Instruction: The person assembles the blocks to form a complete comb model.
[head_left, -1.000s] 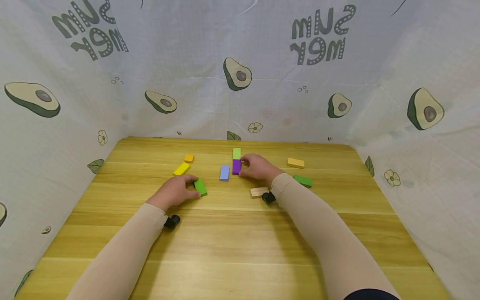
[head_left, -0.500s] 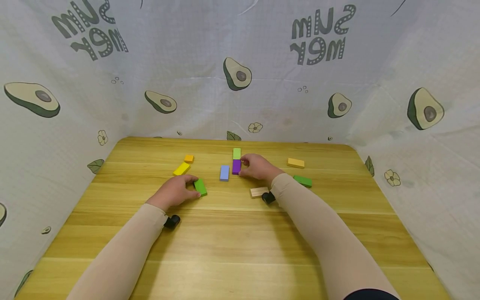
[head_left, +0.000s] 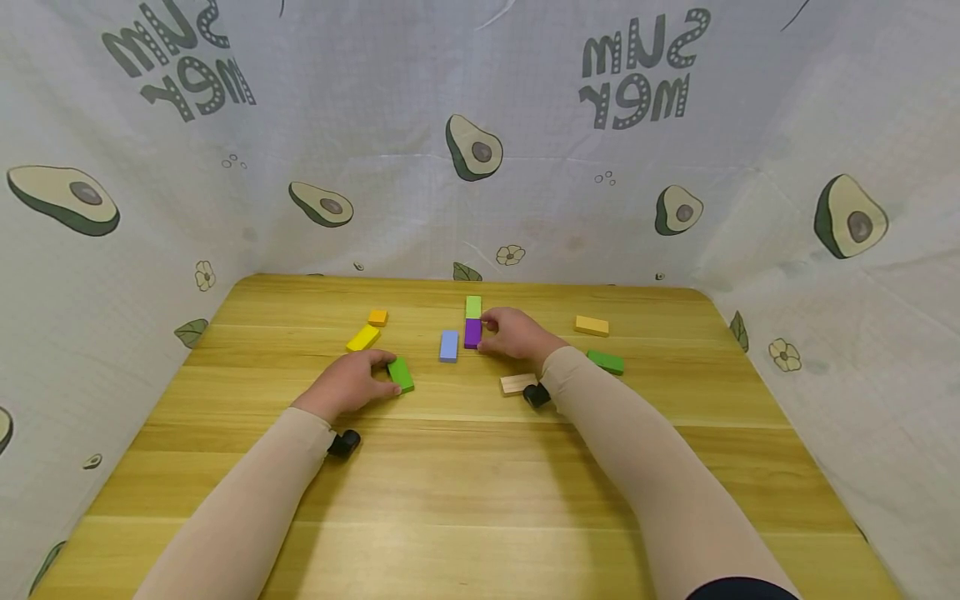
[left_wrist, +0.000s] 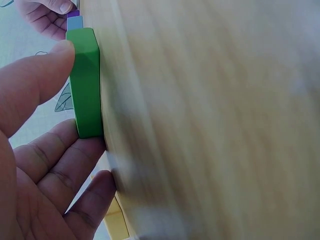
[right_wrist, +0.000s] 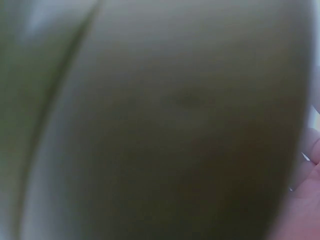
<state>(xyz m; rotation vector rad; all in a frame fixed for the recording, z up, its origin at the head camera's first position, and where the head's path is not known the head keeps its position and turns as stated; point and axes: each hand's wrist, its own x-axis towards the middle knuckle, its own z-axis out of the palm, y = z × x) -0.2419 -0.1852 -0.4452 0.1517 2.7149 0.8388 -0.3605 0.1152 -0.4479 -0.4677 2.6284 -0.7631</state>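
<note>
My left hand (head_left: 347, 384) pinches a green block (head_left: 401, 375) by its ends, flat on the table. The left wrist view shows the thumb on one end of this green block (left_wrist: 86, 85) and fingertips at the other. My right hand (head_left: 517, 335) holds a purple block (head_left: 472, 334) between thumb and fingers at its right side. That block lies end to end with a light green block (head_left: 473, 307). Just left of the purple one lies a blue block (head_left: 448, 346). A large blurred shape hides most of the right wrist view; part of the hand (right_wrist: 305, 205) shows at its right edge.
A yellow block (head_left: 363, 337) and an orange block (head_left: 378, 317) lie beyond my left hand. Near my right wrist are a plain wood block (head_left: 517, 384), a dark green block (head_left: 605, 362) and a tan block (head_left: 592, 326). A printed curtain (head_left: 405, 225) surrounds the table (head_left: 450, 517).
</note>
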